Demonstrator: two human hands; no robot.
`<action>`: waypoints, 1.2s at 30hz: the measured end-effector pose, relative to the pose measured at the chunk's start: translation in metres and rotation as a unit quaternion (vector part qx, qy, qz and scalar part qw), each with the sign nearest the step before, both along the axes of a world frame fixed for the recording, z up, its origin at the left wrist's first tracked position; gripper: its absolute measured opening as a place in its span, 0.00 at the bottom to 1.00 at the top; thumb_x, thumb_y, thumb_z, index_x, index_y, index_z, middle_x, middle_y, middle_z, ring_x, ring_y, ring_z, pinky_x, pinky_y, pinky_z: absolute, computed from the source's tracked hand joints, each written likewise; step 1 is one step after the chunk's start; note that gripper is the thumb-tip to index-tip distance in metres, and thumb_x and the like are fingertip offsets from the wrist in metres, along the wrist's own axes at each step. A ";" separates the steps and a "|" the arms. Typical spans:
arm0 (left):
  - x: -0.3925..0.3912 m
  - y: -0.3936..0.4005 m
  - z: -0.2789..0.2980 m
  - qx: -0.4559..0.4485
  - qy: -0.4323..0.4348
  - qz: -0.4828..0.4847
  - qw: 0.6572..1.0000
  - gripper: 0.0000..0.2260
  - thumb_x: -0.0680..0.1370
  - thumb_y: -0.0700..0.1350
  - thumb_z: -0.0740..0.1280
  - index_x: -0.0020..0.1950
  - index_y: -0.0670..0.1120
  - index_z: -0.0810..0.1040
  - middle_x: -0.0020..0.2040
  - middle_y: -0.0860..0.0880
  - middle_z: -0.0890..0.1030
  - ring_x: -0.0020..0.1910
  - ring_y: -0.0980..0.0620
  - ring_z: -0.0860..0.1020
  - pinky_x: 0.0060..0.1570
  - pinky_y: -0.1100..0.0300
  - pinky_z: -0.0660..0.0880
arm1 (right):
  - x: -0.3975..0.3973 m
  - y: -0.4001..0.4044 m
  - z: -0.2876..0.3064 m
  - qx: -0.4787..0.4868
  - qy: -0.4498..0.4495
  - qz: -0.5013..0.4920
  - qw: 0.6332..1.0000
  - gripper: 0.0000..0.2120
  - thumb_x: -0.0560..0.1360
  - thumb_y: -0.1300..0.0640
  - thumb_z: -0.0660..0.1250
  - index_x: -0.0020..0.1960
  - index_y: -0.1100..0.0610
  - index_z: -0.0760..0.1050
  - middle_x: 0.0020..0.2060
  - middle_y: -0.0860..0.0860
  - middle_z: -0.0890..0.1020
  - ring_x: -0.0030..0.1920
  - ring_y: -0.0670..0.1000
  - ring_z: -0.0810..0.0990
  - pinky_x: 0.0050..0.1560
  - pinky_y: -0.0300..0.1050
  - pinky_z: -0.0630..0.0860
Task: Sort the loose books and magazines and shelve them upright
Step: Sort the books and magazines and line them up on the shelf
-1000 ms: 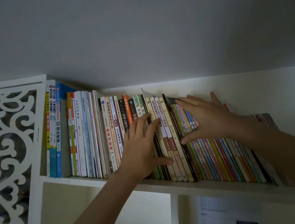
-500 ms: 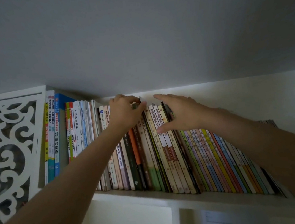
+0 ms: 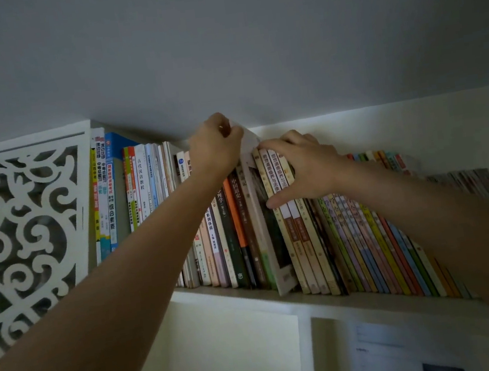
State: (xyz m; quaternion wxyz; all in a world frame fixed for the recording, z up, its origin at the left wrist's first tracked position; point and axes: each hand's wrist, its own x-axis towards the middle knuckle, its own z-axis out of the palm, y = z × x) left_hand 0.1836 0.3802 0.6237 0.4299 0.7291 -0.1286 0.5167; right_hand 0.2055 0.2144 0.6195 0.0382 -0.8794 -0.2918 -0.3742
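Note:
A long row of books point(image 3: 351, 234) stands on a high white shelf point(image 3: 328, 298), with those on the right leaning left. My left hand point(image 3: 215, 145) pinches the top corner of a thin white-edged book point(image 3: 271, 234) that sticks out of the row, tilted, with its dark cover partly showing. My right hand point(image 3: 299, 166) is spread over the tops of the beige books point(image 3: 282, 180) just right of it, thumb pressed on their spines, holding them aside. Upright books point(image 3: 141, 182) fill the left part of the shelf.
A white carved lattice panel point(image 3: 24, 237) bounds the shelf on the left. The ceiling sits just above the book tops. Below the shelf are white compartments, one with a printed sheet point(image 3: 396, 351). A stack of thin magazines point(image 3: 468, 185) leans at the far right.
Both hands rose from the spines to the book tops. My left hand took hold of the thin book's top corner and drew it partly out; my right hand pushed the beige books rightward.

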 end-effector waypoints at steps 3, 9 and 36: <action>-0.004 0.000 -0.011 -0.019 -0.008 -0.016 1.000 0.08 0.80 0.50 0.63 0.54 0.46 0.74 0.49 0.49 0.79 0.45 0.53 0.80 0.43 0.60 0.78 | -0.001 0.000 0.000 -0.005 -0.002 -0.005 1.000 0.53 0.60 0.34 0.76 0.76 0.42 0.52 0.70 0.49 0.62 0.70 0.53 0.59 0.63 0.54 0.64; -0.004 -0.020 -0.088 -0.014 0.052 -0.095 0.994 0.15 0.76 0.52 0.68 0.59 0.53 0.69 0.54 0.53 0.78 0.49 0.55 0.80 0.46 0.57 0.80 | 0.002 0.000 -0.001 0.005 -0.008 -0.003 1.000 0.50 0.61 0.36 0.76 0.75 0.40 0.52 0.68 0.48 0.64 0.69 0.53 0.61 0.67 0.61 0.63; -0.045 -0.020 -0.136 -0.031 0.018 0.002 0.999 0.15 0.80 0.44 0.63 0.64 0.53 0.62 0.62 0.51 0.75 0.50 0.53 0.80 0.38 0.55 0.83 | 0.004 -0.002 -0.001 0.006 -0.001 0.000 1.000 0.51 0.58 0.32 0.75 0.74 0.37 0.52 0.68 0.47 0.63 0.68 0.53 0.60 0.65 0.60 0.66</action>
